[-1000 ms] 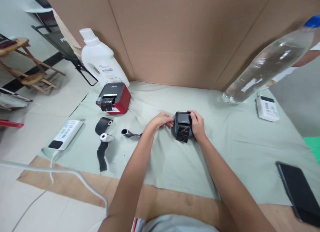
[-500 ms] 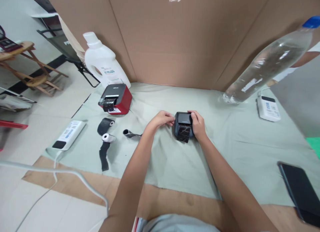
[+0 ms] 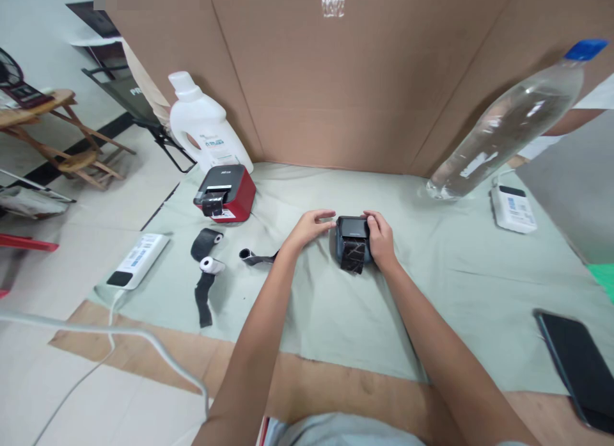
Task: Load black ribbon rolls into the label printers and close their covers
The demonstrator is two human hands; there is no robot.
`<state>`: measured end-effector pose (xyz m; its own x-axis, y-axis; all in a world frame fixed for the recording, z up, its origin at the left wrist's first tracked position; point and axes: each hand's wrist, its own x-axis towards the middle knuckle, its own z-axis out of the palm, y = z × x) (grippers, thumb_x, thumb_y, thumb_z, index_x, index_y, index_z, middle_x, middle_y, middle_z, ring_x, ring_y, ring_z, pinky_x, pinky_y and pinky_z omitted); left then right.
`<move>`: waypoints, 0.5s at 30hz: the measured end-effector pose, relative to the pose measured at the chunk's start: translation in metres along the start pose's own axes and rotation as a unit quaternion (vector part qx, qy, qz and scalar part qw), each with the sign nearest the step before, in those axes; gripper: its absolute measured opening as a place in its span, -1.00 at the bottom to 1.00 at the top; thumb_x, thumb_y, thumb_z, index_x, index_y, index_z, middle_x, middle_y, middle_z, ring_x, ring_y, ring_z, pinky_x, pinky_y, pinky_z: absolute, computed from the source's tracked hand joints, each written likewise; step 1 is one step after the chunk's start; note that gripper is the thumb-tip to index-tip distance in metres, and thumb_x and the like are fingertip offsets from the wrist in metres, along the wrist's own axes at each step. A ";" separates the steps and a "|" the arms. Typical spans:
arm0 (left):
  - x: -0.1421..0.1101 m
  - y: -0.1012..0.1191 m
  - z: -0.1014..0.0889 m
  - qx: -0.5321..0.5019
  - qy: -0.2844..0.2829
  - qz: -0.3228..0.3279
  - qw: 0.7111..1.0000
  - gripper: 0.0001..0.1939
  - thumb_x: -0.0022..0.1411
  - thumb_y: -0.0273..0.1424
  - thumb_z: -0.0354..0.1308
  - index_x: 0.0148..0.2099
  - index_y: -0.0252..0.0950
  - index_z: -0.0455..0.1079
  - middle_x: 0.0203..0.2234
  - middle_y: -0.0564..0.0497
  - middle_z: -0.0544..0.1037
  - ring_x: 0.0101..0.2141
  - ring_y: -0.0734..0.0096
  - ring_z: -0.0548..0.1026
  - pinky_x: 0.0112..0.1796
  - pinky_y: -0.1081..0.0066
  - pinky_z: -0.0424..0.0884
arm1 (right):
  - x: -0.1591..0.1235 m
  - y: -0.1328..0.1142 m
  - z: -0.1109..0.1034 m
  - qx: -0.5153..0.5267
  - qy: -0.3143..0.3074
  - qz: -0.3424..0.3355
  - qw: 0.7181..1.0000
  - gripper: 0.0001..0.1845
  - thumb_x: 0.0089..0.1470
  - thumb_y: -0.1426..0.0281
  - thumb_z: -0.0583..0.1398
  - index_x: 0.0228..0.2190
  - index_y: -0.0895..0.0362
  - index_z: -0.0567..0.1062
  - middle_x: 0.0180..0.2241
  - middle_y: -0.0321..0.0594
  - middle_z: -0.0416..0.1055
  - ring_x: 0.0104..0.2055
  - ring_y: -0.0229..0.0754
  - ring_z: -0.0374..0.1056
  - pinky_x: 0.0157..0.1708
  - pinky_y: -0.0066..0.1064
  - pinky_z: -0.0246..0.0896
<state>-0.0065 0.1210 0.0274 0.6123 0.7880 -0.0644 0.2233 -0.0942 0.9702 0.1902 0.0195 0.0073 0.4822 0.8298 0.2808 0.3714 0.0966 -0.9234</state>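
A small dark portable label printer (image 3: 355, 228) sits on the green cloth in front of me, with a strip of black paper (image 3: 353, 256) hanging from its front. My right hand (image 3: 381, 239) is wrapped around its right side, thumb and fingers on the casing. On the other side, my left hand (image 3: 311, 229) is held with thumb and fingers apart, the fingertips close to the printer's left edge and nothing in them. Left of that forearm lies a small black paper roll (image 3: 254, 258), partly hidden by the arm.
A red and black printer (image 3: 229, 193) stands before a white jug (image 3: 211, 129). Nearby lie a black roll (image 3: 205, 244) and a white-cored roll (image 3: 212, 265). Power banks (image 3: 139, 260) flank the cloth. A water bottle (image 3: 508, 129) leans against the cardboard (image 3: 345, 81); a phone (image 3: 575, 366) lies right.
My left fingers have spread apart, the index finger lifting away from the thumb beside the printer. The right hand keeps its grip. The whole view has shifted slightly.
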 end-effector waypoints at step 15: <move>-0.004 0.007 0.003 0.163 0.035 0.081 0.983 -0.62 0.34 -0.29 0.22 0.18 -0.14 0.52 -0.01 -0.03 0.65 0.01 0.29 0.58 0.07 0.42 0.40 | 0.000 0.003 0.000 -0.018 0.027 -0.006 0.999 -0.51 0.26 0.05 0.04 0.01 0.10 0.45 -0.02 0.00 0.52 0.01 0.02 0.41 0.10 -0.06 0.25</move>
<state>-0.0057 0.1153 0.0336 0.6081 0.7858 0.1128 0.3652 -0.4031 0.8391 0.1907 0.0196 0.0046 0.5186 0.7983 0.3063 0.4054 0.0858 -0.9101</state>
